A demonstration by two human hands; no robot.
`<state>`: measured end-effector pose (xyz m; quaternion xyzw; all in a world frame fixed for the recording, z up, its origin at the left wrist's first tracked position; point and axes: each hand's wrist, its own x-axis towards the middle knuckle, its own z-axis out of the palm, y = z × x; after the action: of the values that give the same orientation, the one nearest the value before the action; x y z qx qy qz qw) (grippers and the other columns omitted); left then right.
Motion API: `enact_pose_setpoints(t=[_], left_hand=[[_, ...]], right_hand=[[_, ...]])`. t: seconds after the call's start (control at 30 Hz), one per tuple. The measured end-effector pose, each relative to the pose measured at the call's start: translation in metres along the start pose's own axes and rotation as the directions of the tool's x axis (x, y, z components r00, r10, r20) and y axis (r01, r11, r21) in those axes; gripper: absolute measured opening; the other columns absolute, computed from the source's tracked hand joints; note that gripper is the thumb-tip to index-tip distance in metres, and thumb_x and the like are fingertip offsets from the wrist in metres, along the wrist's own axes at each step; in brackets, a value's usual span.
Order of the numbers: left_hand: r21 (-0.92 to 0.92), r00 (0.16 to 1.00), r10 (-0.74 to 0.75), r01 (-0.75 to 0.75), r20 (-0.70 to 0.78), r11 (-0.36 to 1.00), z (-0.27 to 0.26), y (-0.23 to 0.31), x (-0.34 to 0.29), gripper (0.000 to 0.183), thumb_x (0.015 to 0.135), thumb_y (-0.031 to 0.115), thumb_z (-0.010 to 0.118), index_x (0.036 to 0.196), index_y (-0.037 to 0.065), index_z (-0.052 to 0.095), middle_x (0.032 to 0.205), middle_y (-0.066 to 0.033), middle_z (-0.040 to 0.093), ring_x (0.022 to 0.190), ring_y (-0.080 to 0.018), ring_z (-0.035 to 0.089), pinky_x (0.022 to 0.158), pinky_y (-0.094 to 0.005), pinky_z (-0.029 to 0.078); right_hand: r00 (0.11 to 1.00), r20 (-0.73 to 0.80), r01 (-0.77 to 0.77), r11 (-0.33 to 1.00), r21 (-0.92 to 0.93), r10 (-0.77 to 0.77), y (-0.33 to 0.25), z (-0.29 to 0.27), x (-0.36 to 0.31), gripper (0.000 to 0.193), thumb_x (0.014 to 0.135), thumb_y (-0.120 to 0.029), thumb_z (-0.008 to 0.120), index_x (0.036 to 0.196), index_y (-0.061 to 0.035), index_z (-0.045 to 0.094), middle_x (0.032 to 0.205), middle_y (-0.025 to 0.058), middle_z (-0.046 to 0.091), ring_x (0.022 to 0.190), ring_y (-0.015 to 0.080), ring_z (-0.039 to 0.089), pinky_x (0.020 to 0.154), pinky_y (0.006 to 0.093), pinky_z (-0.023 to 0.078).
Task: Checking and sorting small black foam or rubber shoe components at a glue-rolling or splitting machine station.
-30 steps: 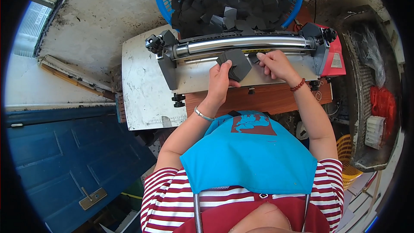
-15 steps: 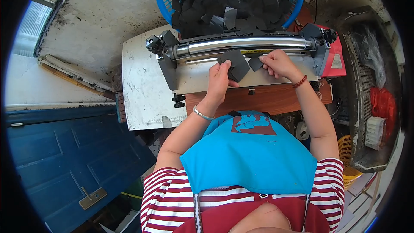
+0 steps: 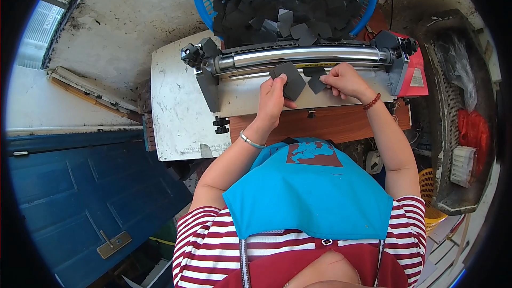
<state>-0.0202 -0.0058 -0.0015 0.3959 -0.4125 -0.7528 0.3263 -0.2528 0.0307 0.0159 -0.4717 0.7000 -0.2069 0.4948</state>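
Observation:
My left hand (image 3: 273, 98) is closed on a small stack of thin black square pieces (image 3: 290, 82), thumb on top. Beside it, my right hand (image 3: 344, 81) pinches one black piece (image 3: 317, 84) between thumb and fingers, over the metal bed (image 3: 245, 96) of a roller machine. Another dark piece (image 3: 313, 71) lies just beyond that one, at the foot of the shiny roller (image 3: 298, 54); whether the two touch I cannot tell. Both hands are on the near side of the roller.
Behind the roller stands a blue basket (image 3: 204, 2) heaped with black pieces (image 3: 288, 0). Dark adjusting knobs (image 3: 190, 54) stick out at the machine's ends. To the right are a red machine housing (image 3: 413, 72) and a grimy trough (image 3: 442, 144); a blue door (image 3: 69, 181) is at left.
A dark piece now shows at the roller's foot, partly covering the yellow strip. My right hand has shifted slightly and holds a piece below it. A piece in the basket's near side has moved.

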Motion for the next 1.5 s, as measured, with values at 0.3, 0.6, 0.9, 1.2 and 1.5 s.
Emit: enact_pose_setpoints(t=[0.3,0.6,0.9,1.2,1.5], left_hand=[[0.024,0.999,-0.017,0.016,0.046,1.0,0.005,-0.006,0.002,0.036,0.099,0.031,0.041,0.107,0.0,0.059,0.097,-0.0092,0.063,0.081,-0.0158,0.062,0.055,-0.0276,0.053],[0.047,0.997,0.057,-0.06,0.047,0.997,-0.009,-0.001,-0.008,0.038,0.1,0.03,0.037,0.108,0.002,0.06,0.088,-0.0061,0.064,0.068,-0.0122,0.06,0.048,-0.0235,0.047],[0.091,0.995,-0.052,0.044,0.089,0.995,0.008,-0.005,-0.001,0.033,0.099,0.029,0.042,0.104,0.002,0.059,0.078,-0.0038,0.06,0.055,-0.0107,0.055,0.04,-0.0215,0.041],[0.16,0.989,0.048,-0.07,0.137,0.985,-0.007,-0.001,-0.026,0.027,0.095,0.011,0.048,0.116,-0.001,0.058,0.089,-0.0056,0.06,0.059,-0.0079,0.054,0.042,-0.0179,0.039],[0.361,0.89,-0.147,-0.021,0.431,0.932,0.042,-0.017,-0.042,0.023,0.093,0.005,0.049,0.111,-0.002,0.063,0.085,-0.0021,0.063,0.062,-0.0041,0.052,0.052,-0.0172,0.039]], right_hand=[[0.975,0.048,0.196,0.943,0.268,-0.217,-0.007,0.036,-0.006,0.031,0.093,-0.027,0.062,0.072,-0.0038,0.063,0.058,0.0006,0.059,0.042,0.0052,0.049,0.039,0.0197,0.037],[0.995,0.094,-0.016,0.999,0.035,0.013,0.001,0.002,-0.01,0.036,0.09,-0.026,0.062,0.066,0.0005,0.062,0.053,0.0034,0.058,0.038,0.0075,0.049,0.035,0.0224,0.038],[0.976,0.065,0.187,0.948,0.259,-0.21,-0.012,0.03,-0.016,0.038,0.093,-0.035,0.06,0.074,-0.0022,0.064,0.057,0.0004,0.058,0.041,0.0053,0.05,0.038,0.0194,0.037],[0.955,-0.256,0.122,0.985,-0.12,-0.149,-0.013,0.031,-0.003,0.045,0.088,-0.032,0.056,0.054,-0.0047,0.062,0.049,0.0068,0.059,0.04,0.0174,0.058,0.046,0.0313,0.05],[0.814,-0.562,0.258,0.959,0.122,-0.148,0.047,-0.022,-0.103,0.033,0.088,-0.032,0.061,0.077,-0.0023,0.069,0.061,0.009,0.066,0.057,0.0194,0.064,0.058,0.033,0.05]])
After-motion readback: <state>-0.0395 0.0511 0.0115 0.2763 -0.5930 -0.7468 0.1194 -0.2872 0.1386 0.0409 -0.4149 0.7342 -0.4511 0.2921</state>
